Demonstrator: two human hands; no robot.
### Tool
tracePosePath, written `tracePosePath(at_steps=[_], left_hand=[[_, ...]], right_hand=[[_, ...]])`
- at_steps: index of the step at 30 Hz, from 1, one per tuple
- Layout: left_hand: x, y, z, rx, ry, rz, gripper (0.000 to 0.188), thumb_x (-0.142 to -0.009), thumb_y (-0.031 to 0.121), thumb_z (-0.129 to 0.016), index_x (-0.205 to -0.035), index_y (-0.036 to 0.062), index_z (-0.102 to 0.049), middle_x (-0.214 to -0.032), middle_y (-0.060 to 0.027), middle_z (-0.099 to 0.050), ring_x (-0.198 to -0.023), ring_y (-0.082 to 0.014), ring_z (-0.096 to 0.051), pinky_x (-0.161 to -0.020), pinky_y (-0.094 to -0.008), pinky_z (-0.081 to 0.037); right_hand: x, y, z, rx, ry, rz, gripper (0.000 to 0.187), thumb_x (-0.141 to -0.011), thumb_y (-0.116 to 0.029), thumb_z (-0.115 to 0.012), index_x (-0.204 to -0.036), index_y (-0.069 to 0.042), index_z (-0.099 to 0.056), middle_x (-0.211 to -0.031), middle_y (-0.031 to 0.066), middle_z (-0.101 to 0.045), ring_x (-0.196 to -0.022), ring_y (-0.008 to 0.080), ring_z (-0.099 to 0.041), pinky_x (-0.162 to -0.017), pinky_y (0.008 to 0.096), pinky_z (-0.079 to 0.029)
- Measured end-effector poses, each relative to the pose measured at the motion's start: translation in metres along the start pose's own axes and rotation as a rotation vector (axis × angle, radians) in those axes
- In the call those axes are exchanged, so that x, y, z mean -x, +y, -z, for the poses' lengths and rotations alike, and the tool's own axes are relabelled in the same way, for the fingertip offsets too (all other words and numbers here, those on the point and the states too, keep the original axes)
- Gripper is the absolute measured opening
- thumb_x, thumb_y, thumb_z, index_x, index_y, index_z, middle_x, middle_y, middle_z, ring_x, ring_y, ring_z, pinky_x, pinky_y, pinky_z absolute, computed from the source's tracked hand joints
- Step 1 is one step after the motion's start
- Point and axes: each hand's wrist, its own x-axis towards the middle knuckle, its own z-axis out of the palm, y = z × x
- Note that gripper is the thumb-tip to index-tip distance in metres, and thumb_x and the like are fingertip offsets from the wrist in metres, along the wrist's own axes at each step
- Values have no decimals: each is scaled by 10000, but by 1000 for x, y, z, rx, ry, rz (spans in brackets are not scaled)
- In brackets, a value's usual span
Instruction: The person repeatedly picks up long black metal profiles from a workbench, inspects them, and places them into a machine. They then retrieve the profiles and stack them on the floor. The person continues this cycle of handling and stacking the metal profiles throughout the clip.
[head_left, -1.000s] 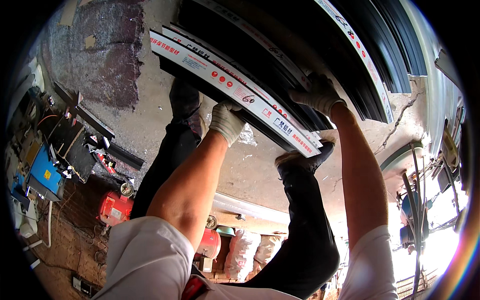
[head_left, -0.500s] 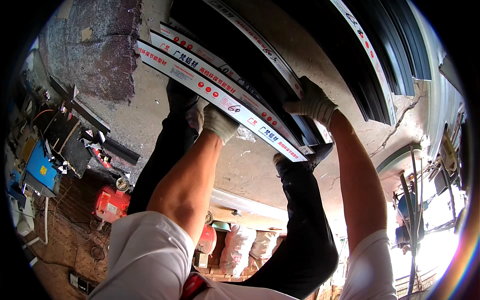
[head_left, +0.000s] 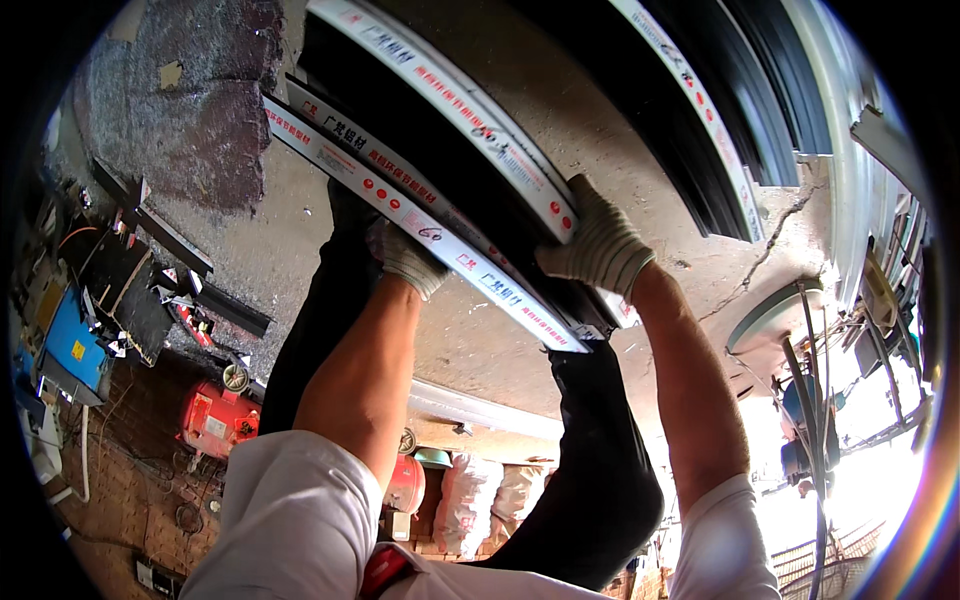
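Note:
Several long black metal profiles with white printed film strips lie slantwise together before me. My left hand [head_left: 411, 262], in a striped knit work glove, is closed on the near edge of the bundle, by the near profile [head_left: 440, 234]; its fingertips are hidden beneath. Toward the right end, my right hand [head_left: 600, 240], gloved alike, grips the far profile [head_left: 462, 112], with its thumb over the near side. That far profile is tilted so its white printed face shows broadly. Between it and the near profile, dark lengths fill the bundle.
More black profiles [head_left: 690, 110] lie at the upper right on cracked concrete. A purple-grey mat [head_left: 180, 110] is at the upper left. Offcuts [head_left: 232, 305], a blue box [head_left: 78, 335] and a red machine [head_left: 215, 418] stand left. White sacks [head_left: 468, 503] lie behind my legs.
The far profile has tilted, its printed face now showing wider, and its end has shifted with my right hand leftward and down. The whole view has shifted a little too.

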Motion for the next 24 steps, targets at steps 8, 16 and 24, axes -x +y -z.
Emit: tracePosePath(at_steps=[8,16,24], left_hand=[[18,11,0,81,-250,-220,713,-979,652,-258,-1471,146,-357,-1437,-122,-437,-1272,-295,-471,-1031,-497,-457],[70,40,2,14,-514,-457,654,-1011,575,-332,-1503,146,-293,-1469,-92,-420,-1315,-251,-432,-1098,-434,-388],[253,88,-27,336,-565,-343,754,-955,671,-383,-1508,165,-299,-1493,-65,-408,-1328,-250,-431,-1098,-478,-388]], right_hand=[[34,-47,-3,-77,-24,49,817,-595,-274,-838,-1247,58,-474,-951,112,-596,-843,176,-564,-793,298,-548],[109,-132,-6,91,36,103,627,-656,-308,-785,-1079,25,-464,-823,195,-649,-757,305,-680,-692,394,-567],[233,-279,-4,261,146,275,635,-619,-284,-796,-1109,-5,-502,-1050,250,-624,-952,409,-649,-809,440,-555]])
